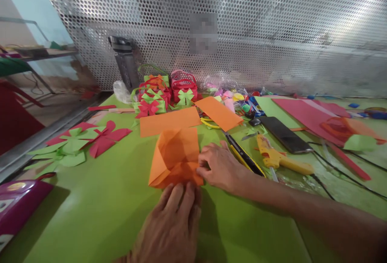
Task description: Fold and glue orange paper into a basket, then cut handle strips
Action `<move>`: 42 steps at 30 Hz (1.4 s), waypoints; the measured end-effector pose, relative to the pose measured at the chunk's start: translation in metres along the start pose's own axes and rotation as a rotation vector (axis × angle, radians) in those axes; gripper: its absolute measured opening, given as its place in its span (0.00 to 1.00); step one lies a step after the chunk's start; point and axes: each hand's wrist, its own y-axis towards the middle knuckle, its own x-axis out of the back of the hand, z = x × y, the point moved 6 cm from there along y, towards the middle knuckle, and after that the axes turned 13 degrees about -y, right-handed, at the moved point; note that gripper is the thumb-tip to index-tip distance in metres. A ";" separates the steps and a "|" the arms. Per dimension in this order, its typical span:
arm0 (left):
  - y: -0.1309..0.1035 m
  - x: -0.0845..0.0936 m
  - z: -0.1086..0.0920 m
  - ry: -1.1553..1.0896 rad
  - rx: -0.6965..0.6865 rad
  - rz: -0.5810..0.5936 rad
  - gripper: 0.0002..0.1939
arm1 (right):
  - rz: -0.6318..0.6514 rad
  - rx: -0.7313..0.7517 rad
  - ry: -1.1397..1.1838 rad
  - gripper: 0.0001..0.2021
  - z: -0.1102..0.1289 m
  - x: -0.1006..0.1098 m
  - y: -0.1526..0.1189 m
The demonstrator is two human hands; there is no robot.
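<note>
A folded orange paper [178, 146] lies on the green tabletop in front of me, partly shaped like an open box with raised sides. My left hand [173, 224] rests with its fingers stretched out, fingertips on the paper's near edge. At the paper's right side, my right hand [220, 166] is closed, thumb and fingers pinching the edge near the corner. Just beyond lie an orange paper strip [171, 122] and an orange rectangle [219, 112]. A yellow-and-black box cutter [244, 156] is beside my right hand.
Right of the cutter are a yellow glue gun [282, 160] with its cord and a black phone [286, 134]. Red and green paper flowers [110, 138] lie left. Small paper baskets [184, 88] and a dark bottle [125, 63] stand before a perforated metal panel [157, 25].
</note>
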 end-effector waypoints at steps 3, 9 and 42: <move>0.002 0.000 0.004 -0.065 0.045 -0.018 0.31 | -0.001 -0.005 0.005 0.09 -0.001 0.000 0.000; 0.005 0.001 0.007 -0.192 0.083 -0.046 0.42 | -0.035 -0.009 -0.029 0.08 -0.005 -0.001 0.001; -0.017 0.007 0.030 -0.380 0.098 -0.086 0.23 | -0.401 0.850 -0.535 0.08 0.037 0.002 -0.052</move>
